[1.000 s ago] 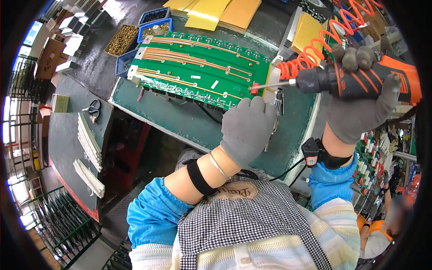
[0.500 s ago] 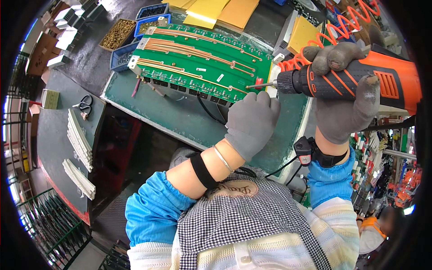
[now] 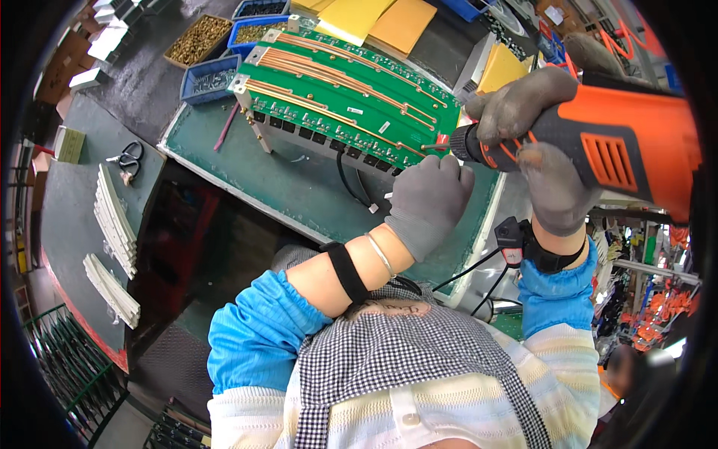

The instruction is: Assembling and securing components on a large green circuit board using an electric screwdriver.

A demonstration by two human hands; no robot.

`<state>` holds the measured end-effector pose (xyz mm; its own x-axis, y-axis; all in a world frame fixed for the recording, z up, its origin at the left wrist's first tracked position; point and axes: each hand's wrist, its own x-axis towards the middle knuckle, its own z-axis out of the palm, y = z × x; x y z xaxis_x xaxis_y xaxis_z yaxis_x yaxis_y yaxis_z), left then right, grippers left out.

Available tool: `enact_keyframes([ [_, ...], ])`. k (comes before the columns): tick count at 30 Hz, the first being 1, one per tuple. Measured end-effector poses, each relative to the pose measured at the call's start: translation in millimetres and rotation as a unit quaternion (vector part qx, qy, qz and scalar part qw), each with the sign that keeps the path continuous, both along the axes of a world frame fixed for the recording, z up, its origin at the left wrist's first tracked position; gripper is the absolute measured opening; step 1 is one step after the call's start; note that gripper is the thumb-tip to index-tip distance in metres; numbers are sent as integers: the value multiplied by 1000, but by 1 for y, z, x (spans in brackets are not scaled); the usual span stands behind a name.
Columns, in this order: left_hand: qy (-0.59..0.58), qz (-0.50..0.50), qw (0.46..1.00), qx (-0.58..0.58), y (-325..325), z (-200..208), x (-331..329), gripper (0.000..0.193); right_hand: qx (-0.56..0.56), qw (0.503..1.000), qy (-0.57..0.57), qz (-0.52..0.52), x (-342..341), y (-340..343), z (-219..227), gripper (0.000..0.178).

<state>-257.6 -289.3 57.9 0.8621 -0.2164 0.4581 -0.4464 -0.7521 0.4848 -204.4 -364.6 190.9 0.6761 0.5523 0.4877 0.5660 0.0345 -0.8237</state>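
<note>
A green circuit board (image 3: 338, 99) with copper strips stands raised on posts, black parts along its near side. My right hand (image 3: 532, 112), in a grey glove, is wrapped round an orange and black power screwdriver (image 3: 632, 142). Its thin bit (image 3: 434, 147) points left over the board's right end, beside a small red piece (image 3: 442, 139). My left hand (image 3: 430, 200), also gloved, is closed at the board's near right corner, just below the bit. Whatever its fingertips pinch is hidden. Black cables (image 3: 345, 176) hang under the board.
Blue bins (image 3: 213, 81) and a box of brass-coloured fasteners (image 3: 199, 40) stand behind the board's left end. Yellow sheets (image 3: 404, 26) lie beyond it. On the left side table are scissors (image 3: 130, 156) and pale strips (image 3: 114, 217). An orange coiled hose (image 3: 624, 41) hangs at upper right.
The screwdriver's chuck has come nearer the board, and its body now tilts down to the right. My left hand stays at the board's corner. The whole view has shifted slightly.
</note>
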Motion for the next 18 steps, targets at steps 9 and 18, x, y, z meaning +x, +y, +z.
enact_keyframes([
  [9, -1, -2, 1000, -15, 1, -5, -1, 13, -50, 997, 52, -15, 6, 6, 0, 33],
  [18, -36, -6, 999, 25, 5, -2, -3, 23, -7, 994, 92, 55, 35, -2, 0, 33],
])
